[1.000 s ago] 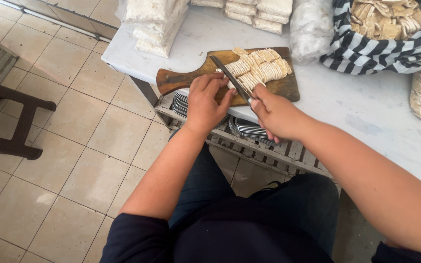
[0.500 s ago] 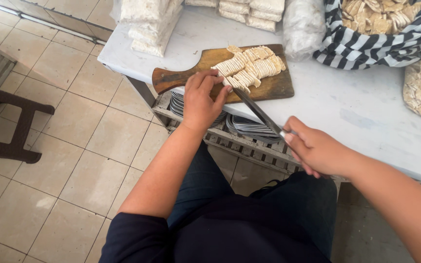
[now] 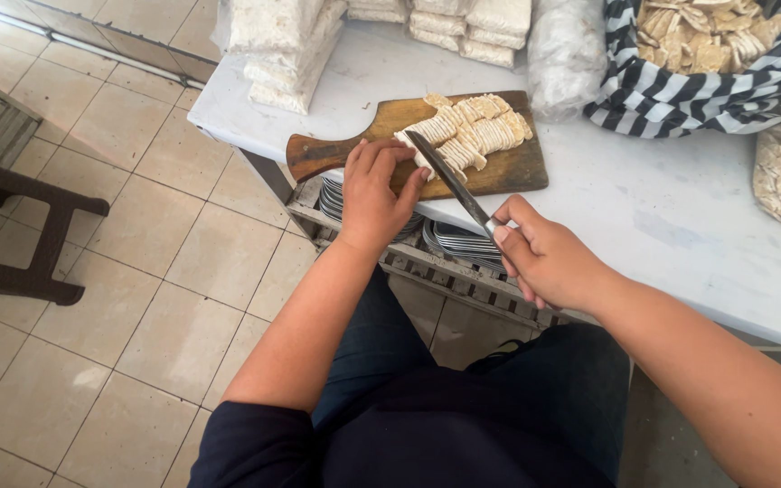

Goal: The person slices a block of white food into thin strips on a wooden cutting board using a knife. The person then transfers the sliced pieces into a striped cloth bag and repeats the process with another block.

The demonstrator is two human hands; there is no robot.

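Pale sliced pieces (image 3: 474,136) lie in overlapping rows on a wooden cutting board (image 3: 517,169), which sits near the front edge of the white surface (image 3: 662,217). The left hand (image 3: 374,185) presses down on the near end of the rows, fingers bent over the pieces. The right hand (image 3: 544,258) is clenched around the handle of a knife (image 3: 449,181) — its blade slants up across the board's front edge, tip at the pieces beside the left fingertips. Behind the board stand stacked white bags (image 3: 286,41) and a striped cloth (image 3: 689,95) holding more pieces.
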